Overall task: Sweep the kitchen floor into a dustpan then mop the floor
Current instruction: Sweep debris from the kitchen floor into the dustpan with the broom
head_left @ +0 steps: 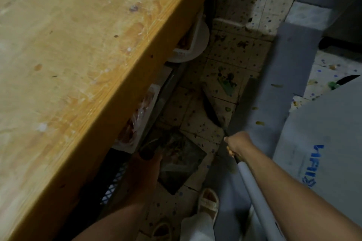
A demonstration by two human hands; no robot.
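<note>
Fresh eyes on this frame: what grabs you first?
The big scratched wooden tabletop fills the left half. To its right runs a narrow strip of tiled floor littered with green scraps. At lower centre the right hand grips a broom handle and the left hand holds a dark dustpan in shadow.

The desk (82, 60) was pale wood, matt, scratched and smeared with white. The floor (231, 49) was speckled tile, dull and stained. The broom handle (252, 184) looked like smooth grey plastic, and the dustpan (182, 160) seemed dark and faintly glossy.
</note>
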